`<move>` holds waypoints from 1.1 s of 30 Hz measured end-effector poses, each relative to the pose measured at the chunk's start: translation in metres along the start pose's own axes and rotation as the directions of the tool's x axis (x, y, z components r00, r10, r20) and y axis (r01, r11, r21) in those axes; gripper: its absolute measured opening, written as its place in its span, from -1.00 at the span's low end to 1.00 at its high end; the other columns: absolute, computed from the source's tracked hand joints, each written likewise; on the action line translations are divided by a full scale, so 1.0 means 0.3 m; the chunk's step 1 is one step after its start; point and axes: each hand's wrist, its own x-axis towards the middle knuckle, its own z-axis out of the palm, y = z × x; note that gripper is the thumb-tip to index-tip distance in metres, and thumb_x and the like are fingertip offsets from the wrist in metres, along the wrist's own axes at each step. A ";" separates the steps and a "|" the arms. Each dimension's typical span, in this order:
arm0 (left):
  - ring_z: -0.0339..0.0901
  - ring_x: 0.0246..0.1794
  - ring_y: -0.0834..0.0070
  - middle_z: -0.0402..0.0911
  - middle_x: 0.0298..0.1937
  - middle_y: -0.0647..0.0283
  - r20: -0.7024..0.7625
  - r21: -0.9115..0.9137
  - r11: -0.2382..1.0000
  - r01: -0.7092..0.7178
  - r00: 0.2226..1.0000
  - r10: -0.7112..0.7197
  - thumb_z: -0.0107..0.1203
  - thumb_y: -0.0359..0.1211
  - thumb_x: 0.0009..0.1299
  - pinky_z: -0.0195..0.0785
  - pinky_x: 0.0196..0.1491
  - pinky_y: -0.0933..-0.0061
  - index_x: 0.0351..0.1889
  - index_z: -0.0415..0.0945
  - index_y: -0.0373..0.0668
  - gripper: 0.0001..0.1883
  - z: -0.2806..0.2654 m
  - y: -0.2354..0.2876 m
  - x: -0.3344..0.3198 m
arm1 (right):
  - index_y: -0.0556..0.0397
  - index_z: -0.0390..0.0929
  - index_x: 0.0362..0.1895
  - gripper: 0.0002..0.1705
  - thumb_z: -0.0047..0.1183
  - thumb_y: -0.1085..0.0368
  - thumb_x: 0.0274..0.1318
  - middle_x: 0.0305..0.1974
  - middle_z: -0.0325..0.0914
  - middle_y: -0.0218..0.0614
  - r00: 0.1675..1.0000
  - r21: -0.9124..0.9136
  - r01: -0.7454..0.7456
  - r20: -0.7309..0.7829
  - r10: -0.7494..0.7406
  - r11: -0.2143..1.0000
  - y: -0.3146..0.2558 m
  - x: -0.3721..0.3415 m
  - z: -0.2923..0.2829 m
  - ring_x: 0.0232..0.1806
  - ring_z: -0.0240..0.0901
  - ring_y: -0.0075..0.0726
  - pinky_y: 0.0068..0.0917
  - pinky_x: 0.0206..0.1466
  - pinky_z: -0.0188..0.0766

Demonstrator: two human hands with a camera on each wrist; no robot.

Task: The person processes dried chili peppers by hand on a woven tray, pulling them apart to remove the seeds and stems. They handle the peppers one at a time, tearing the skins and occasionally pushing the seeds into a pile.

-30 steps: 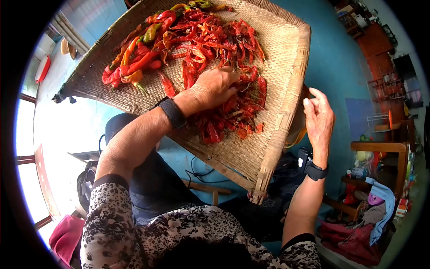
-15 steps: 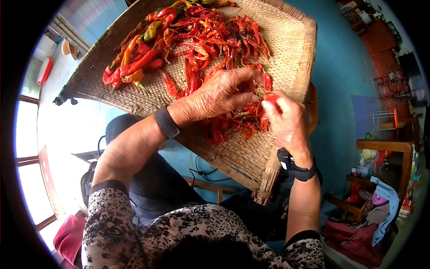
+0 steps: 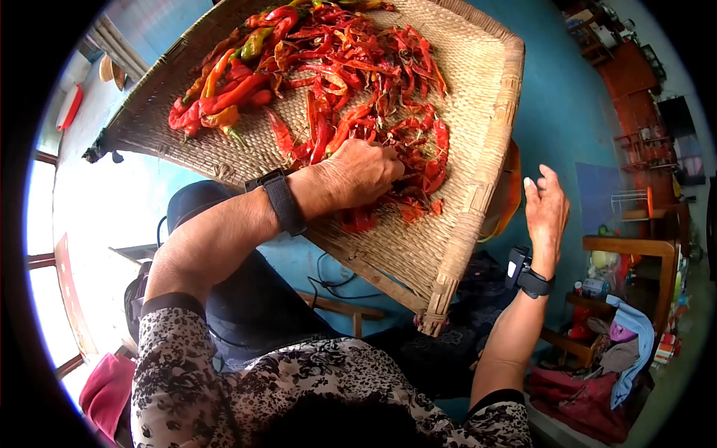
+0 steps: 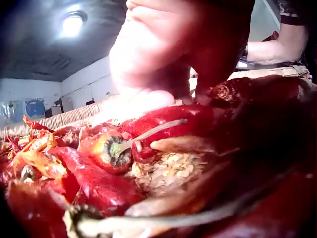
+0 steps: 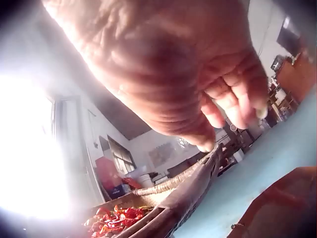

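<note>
A large woven tray [image 3: 478, 89] tilts over the person's lap, holding a heap of dried red chili peppers [image 3: 358, 56]. The left hand [image 3: 364, 173] is down in the near part of the heap, its knuckles up and fingertips hidden in the head view. In the left wrist view, its curled fingers [image 4: 148, 99] reach down onto a red chili pepper [image 4: 168, 119] among stems and loose pale seeds [image 4: 173, 171]. Off the tray's right edge, the right hand [image 3: 547, 213] hangs in the air with loosely bent fingers and holds nothing.
Fresher, plumper red and orange peppers [image 3: 231, 93] lie at the tray's left. Below its right rim shows an orange container [image 3: 509, 190]. A wooden chair [image 3: 631, 245] with clothes and other items stands at right. The floor [image 3: 556, 112] is blue.
Half a second ago both hands met over the tray's near right part. Now the left is lower in the heap to the left, and the right has swung outward past the rim.
</note>
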 end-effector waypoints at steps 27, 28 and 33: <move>0.47 0.12 0.20 0.45 0.15 0.16 -0.311 0.145 0.942 -0.302 0.890 0.333 -0.17 -0.33 0.42 0.51 -0.06 0.33 0.14 0.44 0.01 -0.65 0.101 0.005 0.101 | 0.12 0.60 -0.12 -0.75 0.05 0.20 0.34 -0.47 0.55 -0.40 0.885 0.599 0.078 -0.410 0.221 0.797 -0.048 0.041 -0.061 -0.49 0.41 -0.67 -0.69 -0.48 0.36; 0.49 0.08 0.21 0.47 0.07 0.18 -0.240 0.074 0.958 -0.277 0.927 0.287 -0.05 -0.37 0.36 0.52 -0.08 0.30 0.09 0.45 0.00 -0.67 0.087 0.008 0.103 | 0.12 0.59 -0.13 -0.77 0.05 0.21 0.33 -0.46 0.55 -0.42 0.889 0.592 0.058 -0.397 0.228 0.804 -0.023 0.041 -0.061 -0.49 0.42 -0.66 -0.67 -0.47 0.38; 0.57 -0.12 0.18 0.52 -0.17 0.16 -0.152 -0.102 0.984 -0.145 0.980 0.129 0.12 -0.43 0.25 0.50 -0.15 0.21 -0.08 0.50 -0.10 -0.74 0.020 -0.022 0.091 | 0.10 0.59 -0.08 -0.75 0.10 0.24 0.23 -0.19 0.62 -0.10 0.967 0.121 0.086 -0.249 -0.054 0.989 0.038 0.034 -0.008 -0.17 0.58 -0.10 -0.28 -0.08 0.47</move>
